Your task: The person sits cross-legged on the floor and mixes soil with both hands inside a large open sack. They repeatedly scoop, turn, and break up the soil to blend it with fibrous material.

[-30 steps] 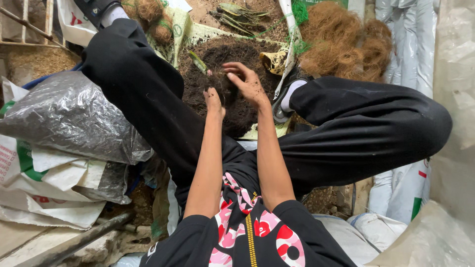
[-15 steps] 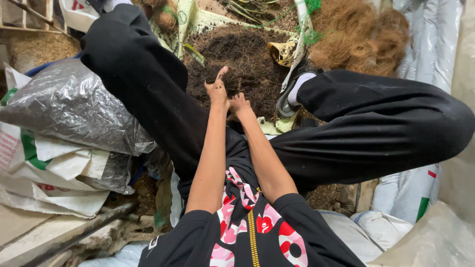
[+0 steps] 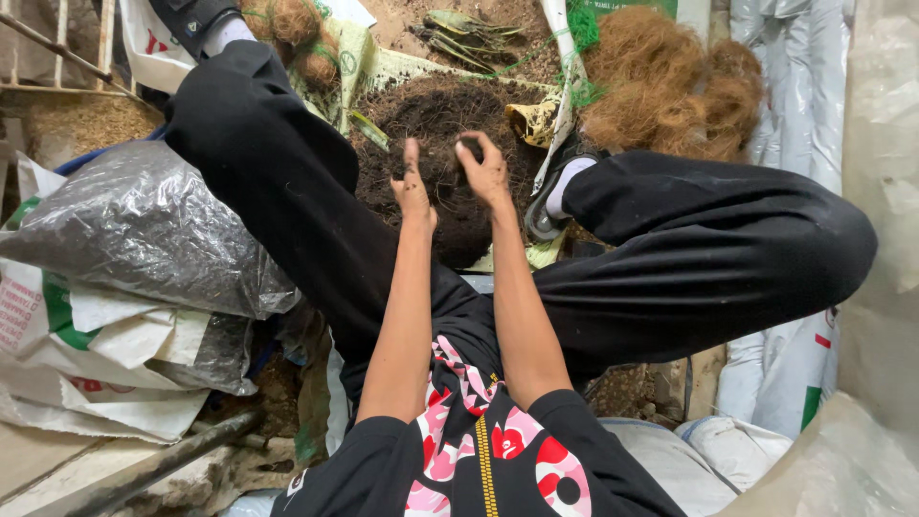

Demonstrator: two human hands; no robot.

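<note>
A crumpled grey plastic bag (image 3: 144, 225) lies at the left. Over the dark heap of crumbly soil (image 3: 436, 115), the left hand (image 3: 414, 187) is loose, forefinger raised; just beside it the right hand (image 3: 486, 172) pinches a small dark soil clump (image 3: 471, 148). Brown coconut fibre (image 3: 670, 81) sits right.

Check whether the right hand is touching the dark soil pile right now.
Touching. The head view shows the right hand with fingers curled around a small dark clump, pinched between thumb and fingertips above the soil pile. The left hand hovers beside it.
</note>
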